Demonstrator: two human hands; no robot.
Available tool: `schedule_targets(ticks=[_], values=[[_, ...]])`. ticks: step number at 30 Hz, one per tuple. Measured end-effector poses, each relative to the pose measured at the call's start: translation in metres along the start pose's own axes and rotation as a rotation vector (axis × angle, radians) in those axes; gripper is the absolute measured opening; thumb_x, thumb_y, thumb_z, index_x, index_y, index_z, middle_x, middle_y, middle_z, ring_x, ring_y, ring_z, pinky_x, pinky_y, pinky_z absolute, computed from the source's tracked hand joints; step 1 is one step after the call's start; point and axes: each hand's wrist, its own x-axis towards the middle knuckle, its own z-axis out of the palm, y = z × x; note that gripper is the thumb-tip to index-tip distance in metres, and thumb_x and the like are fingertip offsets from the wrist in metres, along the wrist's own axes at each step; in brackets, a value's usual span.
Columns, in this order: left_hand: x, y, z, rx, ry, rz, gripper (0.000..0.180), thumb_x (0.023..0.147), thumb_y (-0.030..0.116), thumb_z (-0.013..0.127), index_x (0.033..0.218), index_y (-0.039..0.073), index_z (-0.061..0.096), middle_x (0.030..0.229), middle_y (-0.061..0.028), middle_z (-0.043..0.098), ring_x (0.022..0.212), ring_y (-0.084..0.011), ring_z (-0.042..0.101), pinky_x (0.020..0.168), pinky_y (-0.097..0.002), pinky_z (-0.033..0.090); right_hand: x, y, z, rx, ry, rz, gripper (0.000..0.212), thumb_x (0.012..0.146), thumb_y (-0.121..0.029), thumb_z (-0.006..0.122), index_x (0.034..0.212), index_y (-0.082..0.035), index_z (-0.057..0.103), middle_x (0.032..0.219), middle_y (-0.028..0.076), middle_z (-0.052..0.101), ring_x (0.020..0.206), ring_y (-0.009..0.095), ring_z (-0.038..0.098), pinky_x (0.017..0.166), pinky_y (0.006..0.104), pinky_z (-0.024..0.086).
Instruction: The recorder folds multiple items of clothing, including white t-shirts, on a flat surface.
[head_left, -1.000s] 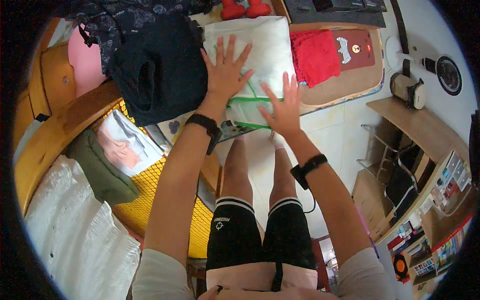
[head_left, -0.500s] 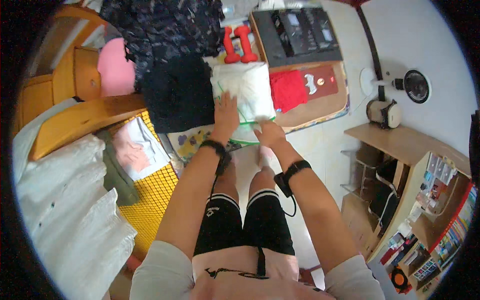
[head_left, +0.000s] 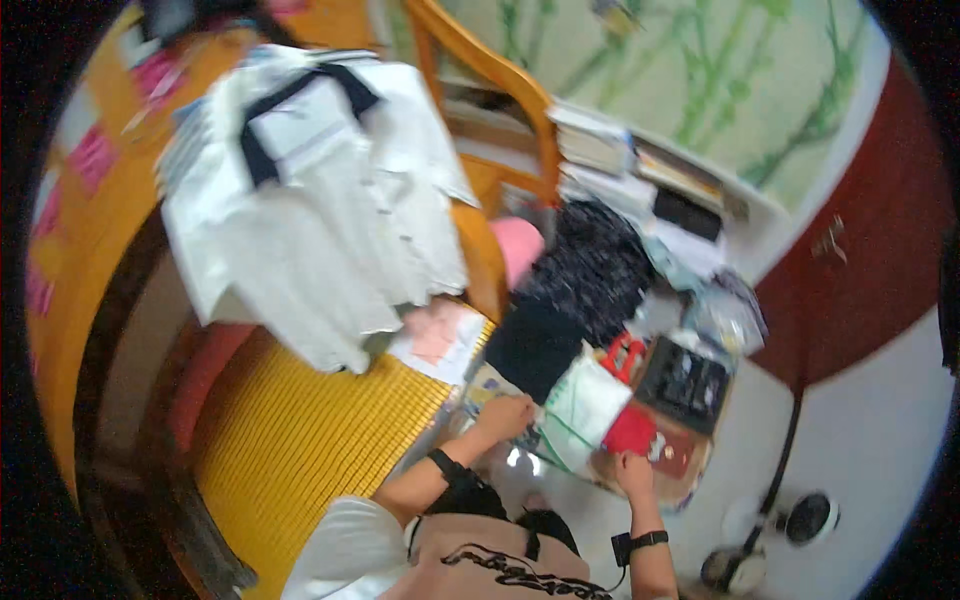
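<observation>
A white zip bag with green edging (head_left: 590, 400) lies on the low table, looking full and tilted in view. My left hand (head_left: 507, 416) hovers beside its left edge, close to a folded black garment (head_left: 535, 345). My right hand (head_left: 633, 470) is past the bag's right side, just in front of a folded red cloth (head_left: 629, 430). Both hands look apart from the bag. Their fingers seem curled but are smeared by motion, and I make out nothing held in either.
Red dumbbells (head_left: 622, 355) and a dark case (head_left: 684, 385) sit behind the bag. To the left, white shirts (head_left: 330, 220) hang over a wooden chair beside a yellow mat (head_left: 310, 450). A small fan (head_left: 808, 518) stands at the right. Dark patterned fabric (head_left: 595, 270) is piled at the back.
My view has swung left and tilted, bringing in the shirts, the wall and a red door. Both hands have come off the white bag and moved apart to either side of it.
</observation>
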Motion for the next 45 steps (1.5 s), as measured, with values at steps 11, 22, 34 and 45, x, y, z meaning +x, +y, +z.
schedule_targets(ticks=[11,22,34,45], values=[[-0.241,0.037,-0.026,0.032,0.319,-0.459,0.026,0.083,0.031,0.044,0.087,0.008,0.055,0.082,-0.0158,0.061,0.077,-0.0343,0.059,0.067,-0.0462,0.046,-0.031,-0.165,0.009,-0.036,-0.152,-0.896,0.021,0.079,-0.027,0.052,0.080,-0.007,0.058,0.079,0.016,0.060,0.074,0.034,0.058,0.065,0.0418,0.047],[-0.539,0.014,0.018,-0.156,0.786,-0.985,0.023,0.083,0.031,0.044,0.092,0.014,0.057,0.088,-0.0116,0.062,0.083,-0.0336,0.058,0.069,-0.0446,0.046,-0.240,-0.334,0.102,-0.209,-0.311,-1.558,0.021,0.082,-0.028,0.051,0.088,-0.010,0.058,0.088,0.013,0.060,0.079,0.033,0.059,0.067,0.0424,0.048],[-0.858,0.075,0.025,0.112,1.175,-1.450,0.018,0.083,0.026,0.046,0.083,0.012,0.057,0.077,-0.0121,0.062,0.071,-0.0327,0.059,0.065,-0.0442,0.046,-0.596,-0.489,0.235,-0.166,-0.660,-2.144,0.021,0.084,-0.024,0.050,0.089,-0.006,0.059,0.086,0.014,0.060,0.081,0.031,0.058,0.068,0.0398,0.047],[-1.010,0.095,-0.034,0.508,1.347,-1.607,0.014,0.079,0.021,0.049,0.076,0.010,0.058,0.073,-0.0079,0.060,0.066,-0.0298,0.059,0.061,-0.0406,0.048,-0.767,-0.564,0.298,0.155,-0.902,-2.453,0.021,0.077,-0.017,0.056,0.095,-0.005,0.057,0.089,0.014,0.056,0.087,0.032,0.054,0.076,0.0407,0.045]])
